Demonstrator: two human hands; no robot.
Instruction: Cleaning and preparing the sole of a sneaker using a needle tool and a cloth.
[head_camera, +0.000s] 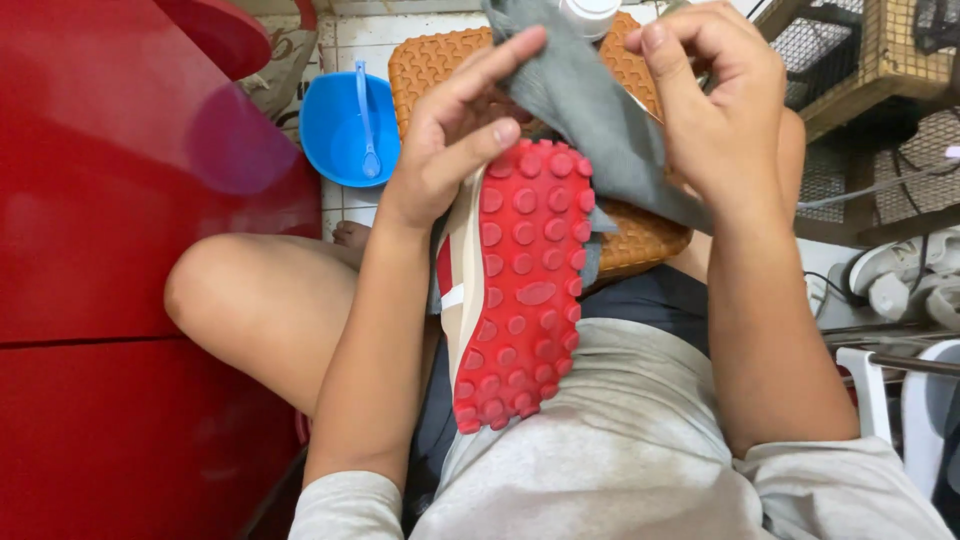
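A sneaker (520, 290) with a red studded sole and beige side lies sole-up over my lap, its toe pointing away from me. My left hand (455, 130) grips the toe end of the shoe, fingers also touching a grey cloth (590, 110). My right hand (710, 100) holds that grey cloth, which hangs down across the shoe's toe. A white bottle cap (588, 14) shows behind the cloth at the top edge.
An orange woven plastic stool (430, 60) stands in front of my knees. A blue bowl (345, 130) with a blue spoon sits on the tiled floor at the left. A red cabinet (110, 250) fills the left side. Wire cages (870, 60) and white fan parts (900, 290) stand at the right.
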